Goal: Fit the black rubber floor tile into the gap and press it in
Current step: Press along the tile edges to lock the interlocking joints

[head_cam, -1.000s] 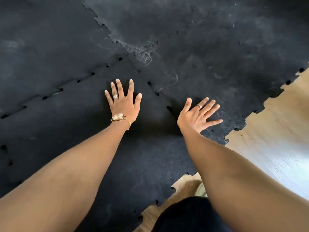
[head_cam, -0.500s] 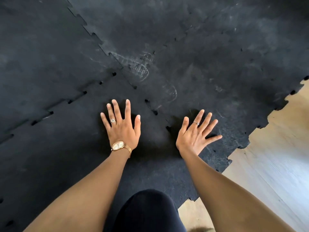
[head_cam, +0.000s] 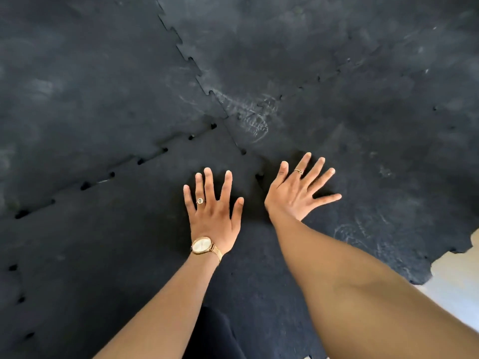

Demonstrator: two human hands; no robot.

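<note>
Black rubber floor tile (head_cam: 145, 255) lies in its gap under both flat, spread palms, the right hand (head_cam: 298, 190) having shifted onto the toothed seam (head_cam: 256, 174) beside the left hand (head_cam: 213, 211), so pressing looks nearly finished, though small gaps remain.

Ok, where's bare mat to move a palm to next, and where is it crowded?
Free: the mat left of the left hand, below the notched seam; also the wide stretch right of the right hand, up to the toothed edge by the pale floor. Crowded: the narrow strip between the two hands, where the other seam runs.
</note>
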